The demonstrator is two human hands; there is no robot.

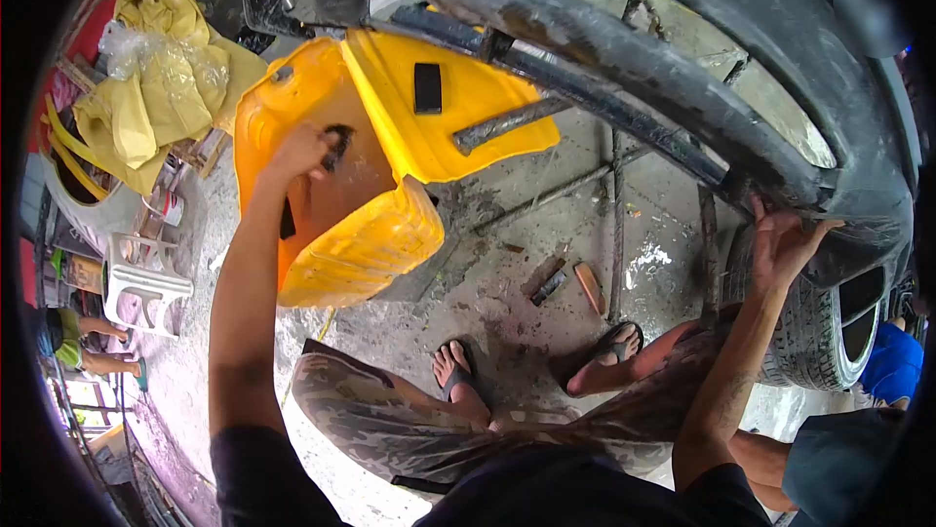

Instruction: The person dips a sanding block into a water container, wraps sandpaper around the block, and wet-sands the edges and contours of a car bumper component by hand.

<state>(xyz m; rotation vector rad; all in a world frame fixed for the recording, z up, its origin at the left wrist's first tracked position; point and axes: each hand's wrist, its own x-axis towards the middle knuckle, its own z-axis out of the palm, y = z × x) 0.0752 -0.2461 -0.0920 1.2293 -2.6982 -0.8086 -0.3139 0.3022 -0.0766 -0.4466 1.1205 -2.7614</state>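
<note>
My left hand is inside an open yellow plastic bin, its fingers closed around a small black piece whose kind I cannot make out. The bin lies tipped with its mouth towards me, and its inner wall is smeared with dull brown. On the right, my right hand touches the lower edge of a dark car bumper. Its fingers are stretched out and the thumb is spread away from them.
Metal bars form a stand under the bumper. A tire lies at the right, beside another person in blue. A wood block rests on the floor near my feet. A white plastic stool and yellow cloth are left.
</note>
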